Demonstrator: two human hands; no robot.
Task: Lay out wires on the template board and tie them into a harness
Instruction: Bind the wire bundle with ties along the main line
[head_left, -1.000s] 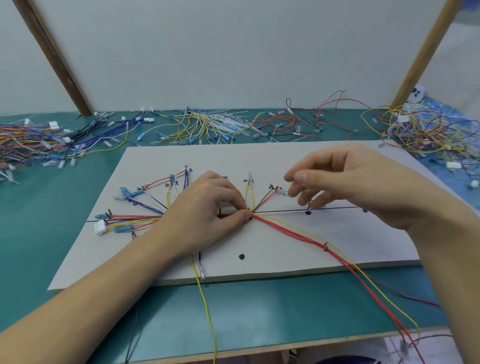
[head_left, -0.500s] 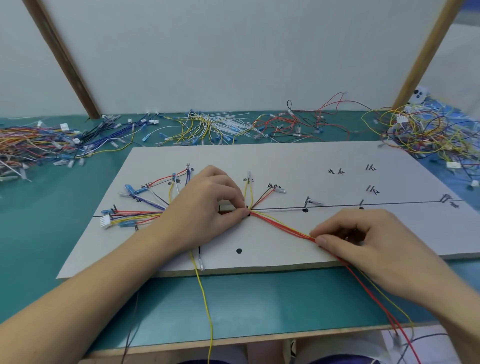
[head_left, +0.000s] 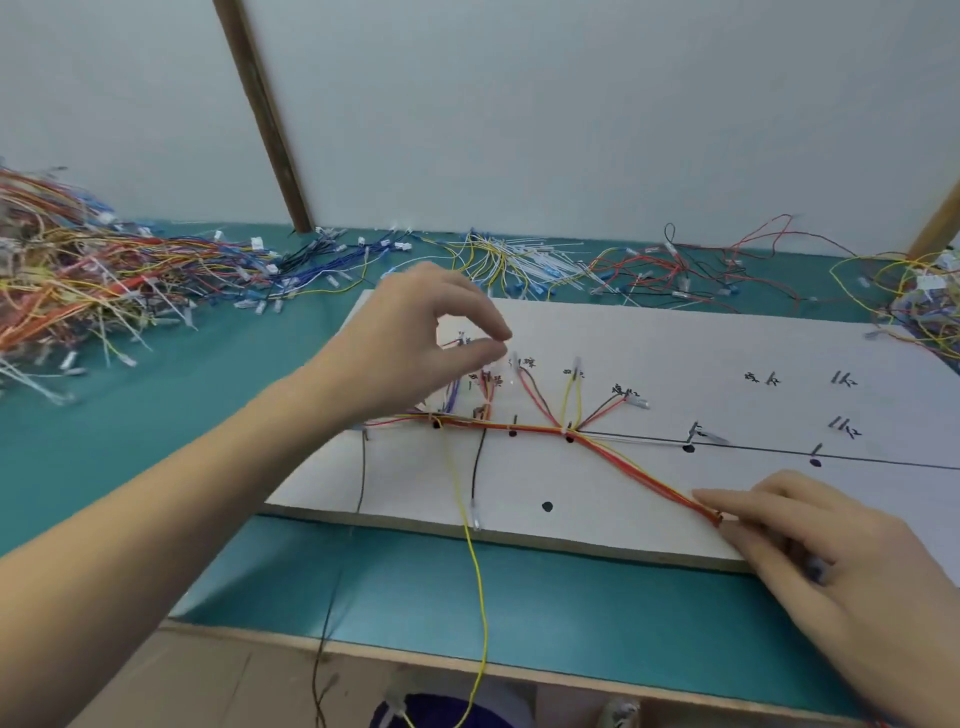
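Head view: the right hand (head_left: 810, 561) pinches the red and yellow wire bundle (head_left: 639, 467) near the board's front edge, seemingly to keep it taut from the junction dot (head_left: 570, 439) along the trunk. The left hand (head_left: 415, 343) hovers above the fanned branch wires (head_left: 483, 395), thumb and forefinger nearly meeting; whether they nip anything, I cannot tell. The white board (head_left: 675, 353) sits on the green table (head_left: 130, 415), and its right half, past the printed line (head_left: 883, 460), is bare, so there is room to lay the trunk. One yellow wire (head_left: 478, 582) dangles over the table's front lip and looks likely to snag. Spare wire heaps (head_left: 78, 280) crowd the back edge.
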